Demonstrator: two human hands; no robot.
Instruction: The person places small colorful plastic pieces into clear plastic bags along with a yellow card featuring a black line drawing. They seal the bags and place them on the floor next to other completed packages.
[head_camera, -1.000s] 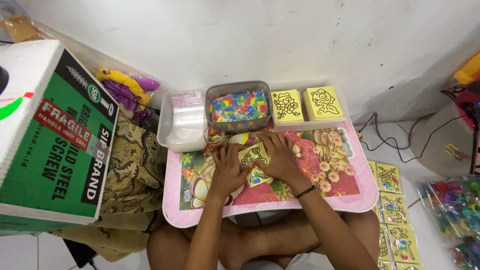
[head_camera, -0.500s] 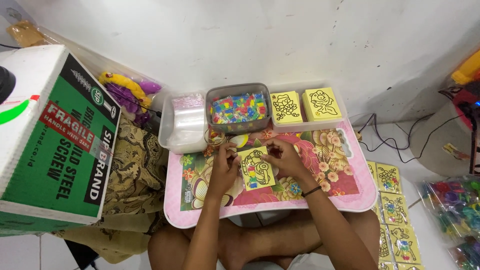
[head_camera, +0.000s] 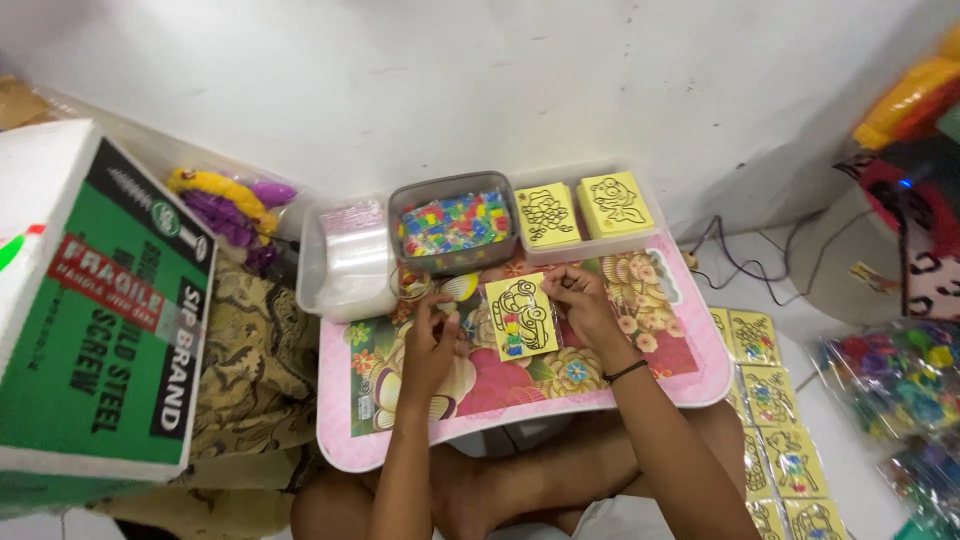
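Right now your right hand (head_camera: 585, 305) pinches the yellow card (head_camera: 521, 316) flat on the pink tray (head_camera: 690, 375), while your left hand (head_camera: 432, 345) seemingly grips its wrapper, keeping it steady.

You had two hands over the tray table: your left hand (head_camera: 432, 345) and your right hand (head_camera: 583, 305). One pink tray table (head_camera: 690, 375) stood in front of you, and one yellow card with a car drawing (head_camera: 521, 316) lay on it. Behind it you had two stacks of yellow cards (head_camera: 547, 214) (head_camera: 614, 203), one grey box of coloured pieces (head_camera: 452, 224) and one pile of clear bags (head_camera: 352, 255). At least five more yellow cards (head_camera: 772, 395) lay on the floor by your right side. One green and white carton (head_camera: 95, 320) stood on your left
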